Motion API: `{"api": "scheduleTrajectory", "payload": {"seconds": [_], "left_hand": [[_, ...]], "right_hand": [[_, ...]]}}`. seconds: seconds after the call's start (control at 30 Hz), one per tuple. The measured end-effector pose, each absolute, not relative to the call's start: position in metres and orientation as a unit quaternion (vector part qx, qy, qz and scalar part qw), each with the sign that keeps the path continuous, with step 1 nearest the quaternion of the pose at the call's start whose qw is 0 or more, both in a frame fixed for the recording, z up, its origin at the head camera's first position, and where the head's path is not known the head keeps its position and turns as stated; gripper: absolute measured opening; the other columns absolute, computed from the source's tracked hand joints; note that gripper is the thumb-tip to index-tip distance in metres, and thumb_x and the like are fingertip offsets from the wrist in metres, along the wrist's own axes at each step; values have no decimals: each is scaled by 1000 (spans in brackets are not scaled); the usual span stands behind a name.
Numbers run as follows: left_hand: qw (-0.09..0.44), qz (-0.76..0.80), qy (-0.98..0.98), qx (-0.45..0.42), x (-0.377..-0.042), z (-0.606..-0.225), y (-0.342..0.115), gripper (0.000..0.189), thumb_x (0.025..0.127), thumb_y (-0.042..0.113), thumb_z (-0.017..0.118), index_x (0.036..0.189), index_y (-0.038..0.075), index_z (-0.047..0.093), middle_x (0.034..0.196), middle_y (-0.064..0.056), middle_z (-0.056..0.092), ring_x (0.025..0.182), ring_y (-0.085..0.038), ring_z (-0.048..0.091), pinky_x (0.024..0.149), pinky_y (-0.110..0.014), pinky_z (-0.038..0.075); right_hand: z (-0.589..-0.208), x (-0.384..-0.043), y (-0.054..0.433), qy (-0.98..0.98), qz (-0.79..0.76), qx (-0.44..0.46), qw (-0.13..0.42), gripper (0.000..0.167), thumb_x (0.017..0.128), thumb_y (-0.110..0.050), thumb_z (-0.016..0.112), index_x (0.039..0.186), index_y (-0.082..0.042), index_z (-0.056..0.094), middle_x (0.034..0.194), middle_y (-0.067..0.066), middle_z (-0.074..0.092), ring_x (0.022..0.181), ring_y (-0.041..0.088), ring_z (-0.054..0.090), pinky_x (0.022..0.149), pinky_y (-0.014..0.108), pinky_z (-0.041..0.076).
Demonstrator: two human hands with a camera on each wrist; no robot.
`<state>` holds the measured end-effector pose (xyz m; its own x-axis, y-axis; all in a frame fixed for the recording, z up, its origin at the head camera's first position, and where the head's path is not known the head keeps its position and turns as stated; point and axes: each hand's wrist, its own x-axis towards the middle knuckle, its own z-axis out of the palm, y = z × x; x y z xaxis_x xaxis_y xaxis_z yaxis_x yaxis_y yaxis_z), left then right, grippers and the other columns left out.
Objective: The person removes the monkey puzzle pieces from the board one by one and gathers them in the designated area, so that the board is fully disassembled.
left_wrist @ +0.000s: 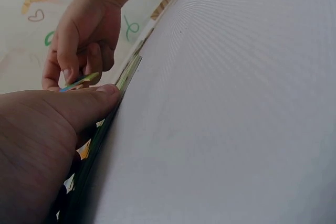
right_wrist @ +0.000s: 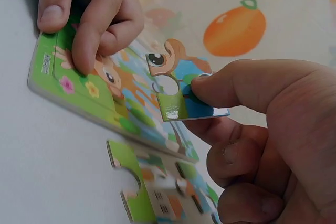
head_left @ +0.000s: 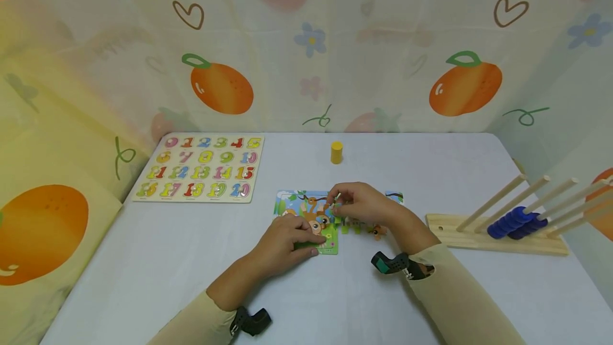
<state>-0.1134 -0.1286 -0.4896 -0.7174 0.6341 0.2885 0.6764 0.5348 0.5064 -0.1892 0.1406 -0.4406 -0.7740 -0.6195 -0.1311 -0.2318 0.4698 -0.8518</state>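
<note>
A jigsaw puzzle board [head_left: 330,247] with a cartoon monkey picture lies on the white table. My left hand [head_left: 286,244] rests on its lower left part, with a fingertip on the picture and the thumb at the near edge. Over the board's right side, my right hand [head_left: 361,202] pinches a puzzle piece [right_wrist: 176,90] between thumb and fingers. That piece shows part of a face with an eye, over blue and green, and is held above the board. Loose puzzle pieces [right_wrist: 126,163] lie to the right of the board, partly under the right hand.
A number puzzle board [head_left: 198,168] lies at the back left. At the back middle stands a yellow cylinder [head_left: 337,153]. To the right is a wooden peg stand [head_left: 517,244] with upright rods and blue rings [head_left: 509,222]. A printed curtain [head_left: 345,68] hangs behind the table.
</note>
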Motion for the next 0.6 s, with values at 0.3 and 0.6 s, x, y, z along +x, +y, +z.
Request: {"api": "scheduleTrajectory", "payload": {"seconds": [0.3,0.6], "left_hand": [[38,-300,-876,-375,-112,-489,-128,26,91,28,87,117,30,85,102,15,64,97,-7,56,90,-36,44],[33,-293,-882,-368,-111,-487,-128,27,91,27,87,118,30,85,101,15,63,96,-6,54,90,-37,43]], "right_hand": [[-442,-178,168,841,-458,-215,192,14,97,-10,74,109,-18,75,87,2,67,76,21,57,64,31,46],[-441,-166,208,862,-450,-167,164,10,98,-14,76,108,-16,76,88,5,64,86,25,58,71,33,47]]}}
